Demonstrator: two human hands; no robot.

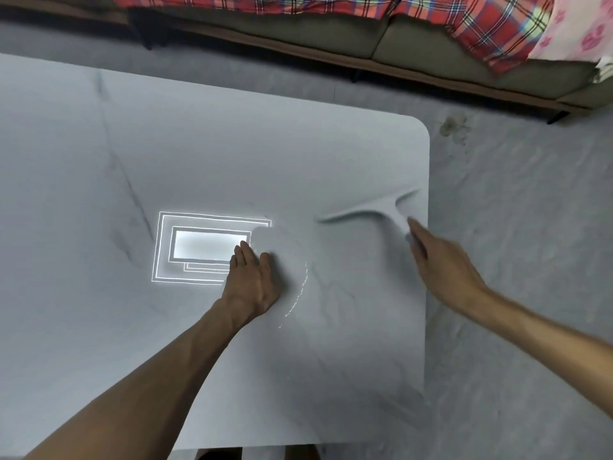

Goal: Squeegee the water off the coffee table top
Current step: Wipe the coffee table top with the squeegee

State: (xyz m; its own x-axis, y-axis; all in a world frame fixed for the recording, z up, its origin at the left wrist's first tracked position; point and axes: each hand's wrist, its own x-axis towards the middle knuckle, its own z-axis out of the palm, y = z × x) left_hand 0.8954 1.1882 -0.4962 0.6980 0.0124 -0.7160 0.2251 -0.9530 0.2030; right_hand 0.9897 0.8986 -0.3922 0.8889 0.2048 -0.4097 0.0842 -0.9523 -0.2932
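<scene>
The white marble coffee table top fills the left and middle of the view. A thin film of water lies beside my left hand, its curved edge glinting. My left hand rests palm down on the table and holds nothing. A white T-shaped squeegee sits near the table's right edge, blurred, with its blade running left to right. My right hand reaches in from the right, and its fingertips grip the end of the squeegee's handle.
A ceiling light's reflection shines on the table just left of my left hand. Grey floor lies to the right and beyond. A sofa with a red plaid cloth stands at the back.
</scene>
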